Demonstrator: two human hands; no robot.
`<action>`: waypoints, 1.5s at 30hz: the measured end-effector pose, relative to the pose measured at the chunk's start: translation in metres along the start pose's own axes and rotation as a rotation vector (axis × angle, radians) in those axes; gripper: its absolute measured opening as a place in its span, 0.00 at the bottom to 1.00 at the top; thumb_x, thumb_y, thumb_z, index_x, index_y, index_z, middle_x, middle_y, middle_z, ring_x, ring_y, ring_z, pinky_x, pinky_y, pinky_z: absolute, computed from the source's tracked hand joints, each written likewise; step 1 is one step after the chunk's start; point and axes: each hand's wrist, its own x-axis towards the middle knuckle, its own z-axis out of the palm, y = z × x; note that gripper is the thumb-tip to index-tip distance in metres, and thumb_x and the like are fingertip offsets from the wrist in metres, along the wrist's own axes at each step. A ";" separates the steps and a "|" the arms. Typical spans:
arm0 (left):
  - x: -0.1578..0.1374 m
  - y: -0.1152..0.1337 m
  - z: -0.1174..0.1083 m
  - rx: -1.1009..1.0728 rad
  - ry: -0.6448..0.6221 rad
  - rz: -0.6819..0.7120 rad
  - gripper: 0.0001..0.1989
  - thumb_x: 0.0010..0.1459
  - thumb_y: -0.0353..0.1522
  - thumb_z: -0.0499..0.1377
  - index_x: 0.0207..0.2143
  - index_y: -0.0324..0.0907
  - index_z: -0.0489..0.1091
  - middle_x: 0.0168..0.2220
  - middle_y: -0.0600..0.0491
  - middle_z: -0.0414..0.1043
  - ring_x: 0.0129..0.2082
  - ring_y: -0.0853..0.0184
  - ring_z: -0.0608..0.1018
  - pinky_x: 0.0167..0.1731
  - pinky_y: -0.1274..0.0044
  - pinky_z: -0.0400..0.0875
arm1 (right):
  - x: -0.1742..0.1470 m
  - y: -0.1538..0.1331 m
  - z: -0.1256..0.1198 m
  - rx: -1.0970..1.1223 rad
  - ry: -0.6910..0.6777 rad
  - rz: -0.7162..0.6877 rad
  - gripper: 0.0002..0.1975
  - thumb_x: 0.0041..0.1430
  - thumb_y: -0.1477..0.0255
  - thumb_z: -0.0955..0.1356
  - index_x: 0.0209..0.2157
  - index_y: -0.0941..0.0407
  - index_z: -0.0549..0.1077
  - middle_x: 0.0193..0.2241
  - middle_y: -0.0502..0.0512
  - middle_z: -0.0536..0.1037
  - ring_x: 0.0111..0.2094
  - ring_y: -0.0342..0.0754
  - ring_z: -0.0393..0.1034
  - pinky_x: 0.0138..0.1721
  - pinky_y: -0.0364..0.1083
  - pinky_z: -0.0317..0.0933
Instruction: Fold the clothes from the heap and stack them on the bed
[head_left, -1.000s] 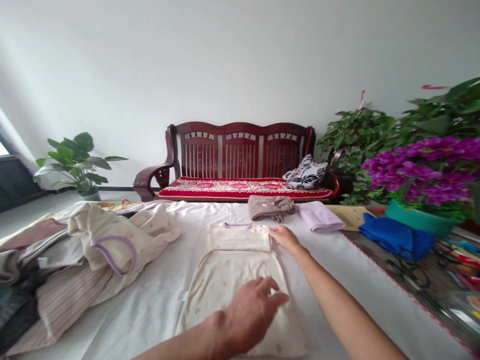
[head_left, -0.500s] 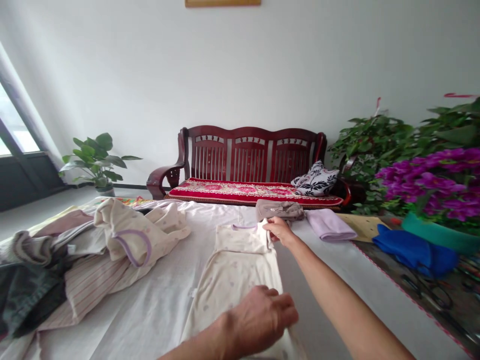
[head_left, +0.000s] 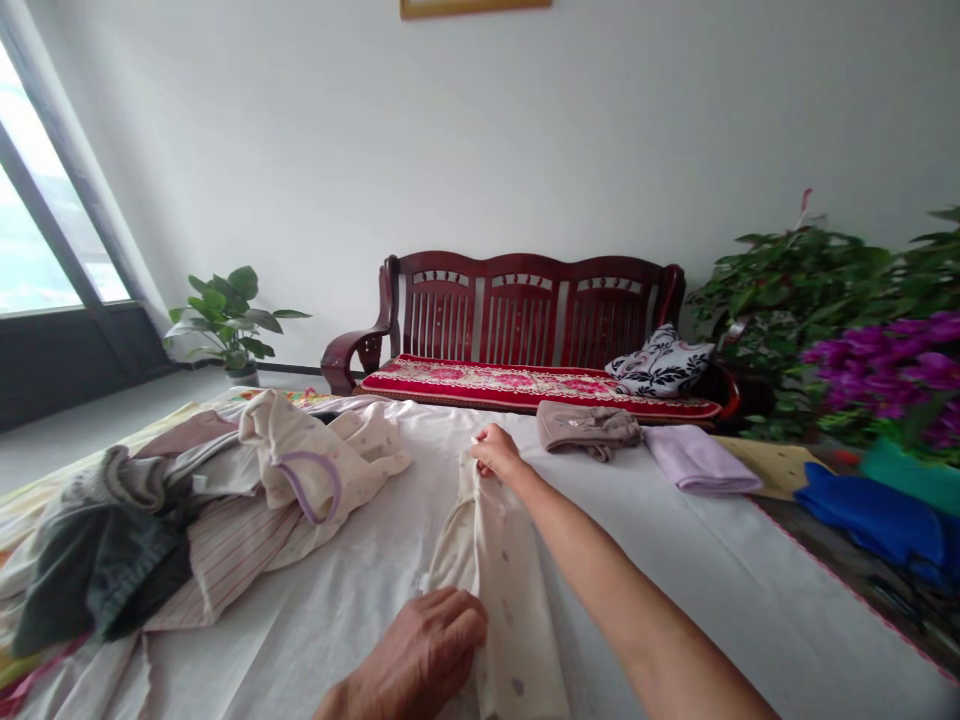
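Note:
A cream spotted baby garment [head_left: 516,600] lies lengthwise in front of me, its right side brought over the left in a long narrow fold. My right hand [head_left: 495,452] is closed in a pinch at the far top end of this fold. Nearer to me, my left hand [head_left: 427,645] is closed around the near part of the folded edge, its fingertips partly hidden. A small white tag shows beside the left edge of the cloth. Under the garment is a white sheet [head_left: 645,560].
Left of the garment lies a loose clothes pile [head_left: 225,540]. Beyond my right hand are folded brown clothing [head_left: 585,428] and a folded lilac cloth [head_left: 701,460]. Blue cloth [head_left: 870,510] and purple flowers [head_left: 892,370] stand at right; a wooden bench [head_left: 517,310] is behind.
Both hands have moved left, carrying the garment's right edge over, so it is now narrower and its purple-trimmed neckline is covered. The view has turned slightly left.

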 end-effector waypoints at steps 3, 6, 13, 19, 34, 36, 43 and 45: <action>-0.009 -0.006 -0.003 -0.012 0.010 -0.039 0.16 0.51 0.16 0.50 0.35 0.45 0.57 0.36 0.55 0.72 0.34 0.69 0.73 0.35 0.79 0.65 | 0.002 -0.003 0.016 -0.038 -0.005 0.012 0.22 0.44 0.77 0.72 0.44 0.54 0.70 0.18 0.46 0.75 0.18 0.47 0.72 0.22 0.41 0.62; -0.014 -0.010 -0.009 -0.030 0.000 -0.107 0.16 0.49 0.16 0.51 0.35 0.45 0.58 0.36 0.55 0.72 0.35 0.68 0.73 0.36 0.79 0.65 | 0.005 -0.003 0.026 -0.045 -0.003 0.009 0.21 0.45 0.77 0.72 0.44 0.54 0.71 0.18 0.47 0.75 0.17 0.47 0.72 0.22 0.41 0.62; -0.025 -0.016 -0.022 -0.030 -0.037 -0.236 0.13 0.52 0.18 0.52 0.33 0.44 0.65 0.34 0.54 0.73 0.36 0.67 0.74 0.37 0.79 0.67 | 0.001 0.001 0.035 0.004 -0.006 -0.047 0.17 0.51 0.75 0.70 0.45 0.57 0.71 0.21 0.47 0.76 0.19 0.44 0.73 0.24 0.40 0.65; -0.003 -0.014 -0.039 -0.037 0.009 -0.356 0.17 0.50 0.16 0.49 0.26 0.43 0.71 0.29 0.53 0.76 0.36 0.65 0.76 0.39 0.75 0.69 | -0.020 0.019 -0.011 -0.044 0.060 -0.289 0.14 0.63 0.72 0.61 0.47 0.55 0.74 0.48 0.57 0.80 0.50 0.48 0.74 0.51 0.45 0.65; 0.022 -0.042 -0.001 0.191 -0.353 -0.217 0.33 0.66 0.46 0.52 0.70 0.48 0.51 0.72 0.41 0.46 0.71 0.49 0.51 0.64 0.49 0.51 | -0.075 0.052 -0.019 -0.469 0.002 -0.680 0.23 0.64 0.67 0.64 0.59 0.56 0.70 0.62 0.63 0.68 0.65 0.56 0.58 0.65 0.58 0.49; 0.009 -0.044 -0.014 0.141 -0.308 -0.145 0.26 0.67 0.37 0.53 0.67 0.50 0.57 0.69 0.45 0.55 0.69 0.54 0.58 0.65 0.54 0.54 | -0.092 0.060 -0.039 -0.364 0.038 -0.788 0.19 0.58 0.73 0.67 0.52 0.54 0.75 0.54 0.60 0.77 0.57 0.54 0.68 0.60 0.54 0.58; -0.020 -0.046 -0.058 0.072 -0.314 0.047 0.23 0.63 0.23 0.51 0.57 0.51 0.69 0.62 0.51 0.69 0.64 0.59 0.67 0.64 0.62 0.59 | -0.189 0.103 -0.086 -0.464 -0.357 -1.225 0.16 0.52 0.78 0.66 0.41 0.50 0.78 0.42 0.53 0.81 0.46 0.50 0.72 0.51 0.51 0.62; -0.017 -0.046 -0.063 0.081 -0.332 0.065 0.23 0.63 0.23 0.51 0.57 0.51 0.69 0.62 0.51 0.69 0.64 0.59 0.68 0.64 0.62 0.59 | -0.201 0.109 -0.086 -0.509 -0.382 -1.283 0.15 0.55 0.77 0.65 0.42 0.50 0.78 0.42 0.55 0.81 0.46 0.50 0.72 0.51 0.51 0.62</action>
